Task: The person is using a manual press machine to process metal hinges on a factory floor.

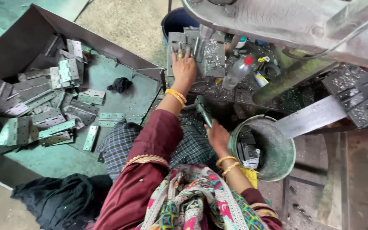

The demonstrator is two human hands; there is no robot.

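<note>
My left hand [183, 66] reaches forward and lies on a grey metal hinge plate [176, 42], holding it down on the machine bed [235, 91] under the machine's tool [205, 32]. Its fingers are spread over the plate. A second hinge plate [214, 53], dusted with metal chips, lies beside it to the right. My right hand [217, 135] is low, near my lap, closed around a slanted metal lever [203, 114] in front of the bed. Both wrists wear yellow bangles.
A large metal tray [120, 91] on the left holds several hinge plates and a dark rag [120, 84]. A green bucket [277, 157] with metal parts stands right of my right hand. A plastic bottle [239, 70] lies on the bed. The machine's grey arm [286, 21] overhangs.
</note>
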